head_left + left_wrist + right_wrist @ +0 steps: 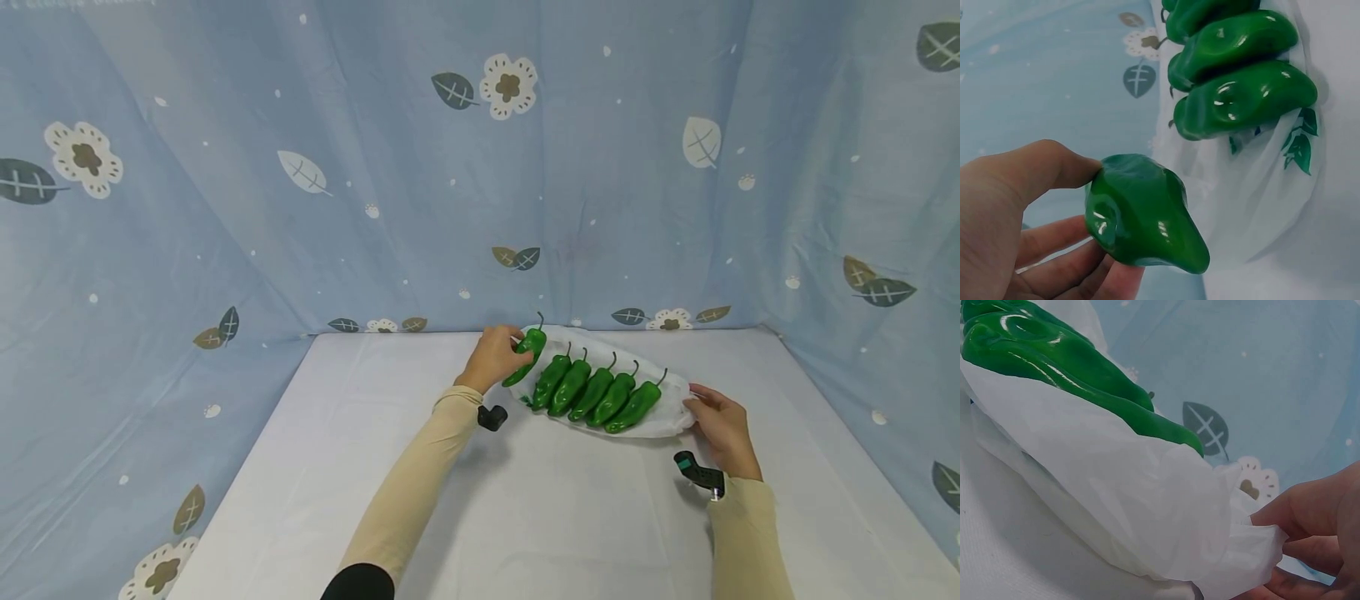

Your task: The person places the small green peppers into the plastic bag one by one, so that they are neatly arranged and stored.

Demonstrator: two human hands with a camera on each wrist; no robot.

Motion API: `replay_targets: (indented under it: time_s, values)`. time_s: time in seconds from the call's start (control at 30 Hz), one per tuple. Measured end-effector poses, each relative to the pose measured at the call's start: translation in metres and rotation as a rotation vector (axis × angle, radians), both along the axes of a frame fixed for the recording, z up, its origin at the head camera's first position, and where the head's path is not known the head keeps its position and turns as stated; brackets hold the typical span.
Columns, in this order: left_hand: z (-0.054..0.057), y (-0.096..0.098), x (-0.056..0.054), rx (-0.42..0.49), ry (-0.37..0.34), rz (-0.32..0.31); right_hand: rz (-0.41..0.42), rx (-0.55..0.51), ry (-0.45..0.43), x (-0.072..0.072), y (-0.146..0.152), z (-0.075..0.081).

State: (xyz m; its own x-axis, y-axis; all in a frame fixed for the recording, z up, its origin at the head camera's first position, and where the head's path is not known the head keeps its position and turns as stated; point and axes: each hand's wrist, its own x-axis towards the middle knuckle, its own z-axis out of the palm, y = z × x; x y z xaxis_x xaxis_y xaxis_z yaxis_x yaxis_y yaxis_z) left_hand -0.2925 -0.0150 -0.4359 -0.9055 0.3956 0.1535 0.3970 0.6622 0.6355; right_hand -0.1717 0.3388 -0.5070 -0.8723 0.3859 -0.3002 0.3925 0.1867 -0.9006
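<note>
My left hand (493,360) grips a glossy green pepper (1138,212) between thumb and fingers, its stem pointing up in the head view. It is at the left end of a white plastic bag (677,408). Several more green peppers (597,392) lie side by side in a slanting row on the bag, stems toward the back. With thumb and fingers my right hand (723,429) pinches the gathered right end of the bag, which bunches up in the right wrist view. A green leaf print (1299,153) shows on the bag near the left end of the row.
A white cloth covers the table (570,517). Behind it and along both sides hangs a blue curtain (420,183) with flowers and leaves, close to the bag's far edge. Black wrist cameras (492,417) stick out beside both wrists.
</note>
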Motion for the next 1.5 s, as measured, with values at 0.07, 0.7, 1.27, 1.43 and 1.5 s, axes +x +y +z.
replay_targets:
  time_s: [0.07,0.7,1.27,1.43,1.5]
  values:
    - [-0.002,0.0,-0.001,-0.007,0.006,0.002,-0.001,0.005,0.003,0.0,0.0,0.0]
    - [-0.008,0.006,-0.003,-0.045,-0.044,0.027,-0.008,0.005,-0.007,-0.001,0.001,-0.001]
    - [-0.012,0.01,-0.004,-0.063,-0.046,0.025,-0.005,0.01,-0.013,0.0,0.0,0.002]
    - [-0.012,0.011,-0.003,-0.082,-0.071,0.036,0.004,0.011,-0.012,0.0,0.001,0.001]
    - [-0.012,0.012,-0.003,-0.087,-0.079,0.041,0.008,0.012,-0.014,0.0,0.001,0.001]
